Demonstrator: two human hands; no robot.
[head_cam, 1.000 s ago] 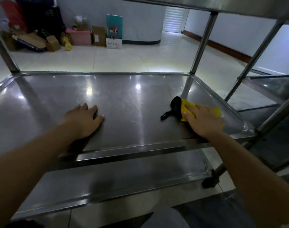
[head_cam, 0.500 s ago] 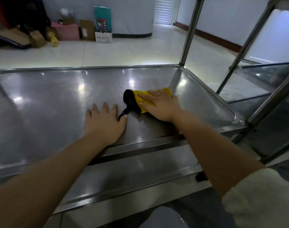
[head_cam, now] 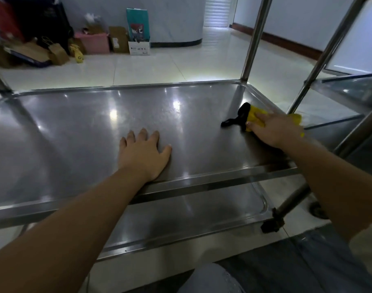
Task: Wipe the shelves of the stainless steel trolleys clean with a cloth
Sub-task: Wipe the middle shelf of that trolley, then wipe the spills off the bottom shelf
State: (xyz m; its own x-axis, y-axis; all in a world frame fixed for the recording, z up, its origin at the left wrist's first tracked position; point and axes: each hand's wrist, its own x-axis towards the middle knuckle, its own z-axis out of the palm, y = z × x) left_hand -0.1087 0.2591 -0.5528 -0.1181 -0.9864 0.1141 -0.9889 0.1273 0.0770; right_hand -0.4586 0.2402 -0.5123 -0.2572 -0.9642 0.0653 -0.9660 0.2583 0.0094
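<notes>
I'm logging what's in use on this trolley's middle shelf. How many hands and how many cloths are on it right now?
Hands: 2, the left hand flat on the shelf, the right hand pressing the cloth.
Cloths: 1, the yellow cloth with a black edge.
Total: 3

L hand (head_cam: 144, 156) mid shelf (head_cam: 75, 134) | R hand (head_cam: 276, 129) on cloth (head_cam: 253, 117), R edge

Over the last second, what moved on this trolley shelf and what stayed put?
The right hand swept the yellow cloth left toward the middle of the shelf, then back out to the right edge, still pressing it flat. The left hand stayed flat on the shelf near the front rim. Nothing was picked up or let go.
</notes>
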